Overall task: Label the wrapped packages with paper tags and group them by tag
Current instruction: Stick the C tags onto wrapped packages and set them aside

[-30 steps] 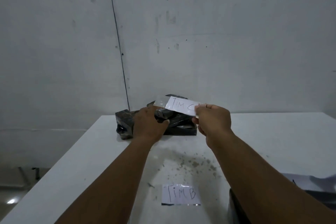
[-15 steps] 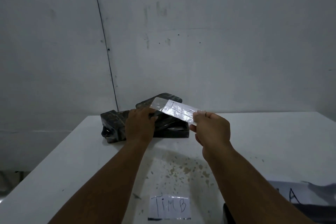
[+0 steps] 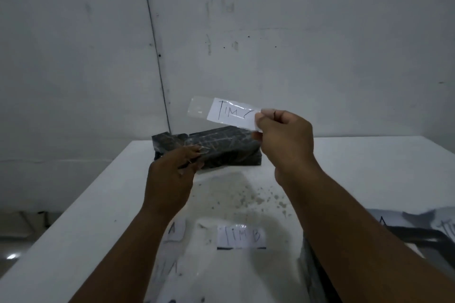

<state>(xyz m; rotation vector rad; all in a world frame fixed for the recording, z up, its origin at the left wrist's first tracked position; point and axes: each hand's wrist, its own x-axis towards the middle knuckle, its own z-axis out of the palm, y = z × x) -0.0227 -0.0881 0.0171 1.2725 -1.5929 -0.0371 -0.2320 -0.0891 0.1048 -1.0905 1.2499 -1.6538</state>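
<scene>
— What do we see of the tag?

— We see a white paper tag (image 3: 232,113) handwritten "TIM C", with clear tape sticking out past its left end, held up in the air above the far edge of the white desk (image 3: 369,167). The right hand (image 3: 286,141) pinches its right end between thumb and curled fingers.

— And the packages?

— Below the tag, at the far edge of the desk, we see dark plastic-wrapped rectangular packages (image 3: 221,149) lying together; we cannot tell how many. The left hand (image 3: 172,179) is at their left front, fingers bent and touching the wrap; whether they grip it we cannot tell, as the hand is blurred.

— What lies nearer to us?

— Near the front edge, between the two forearms, we see a second white paper tag reading "TIM B" (image 3: 241,237) flat on the desk. Just left of it a small paper slip marked "A" (image 3: 175,230) shows beside the left forearm. At the right front edge we see another dark wrapped package (image 3: 413,233) bearing a label, mostly hidden by the right arm. Brown specks (image 3: 258,198) dot the middle of the desk.
</scene>
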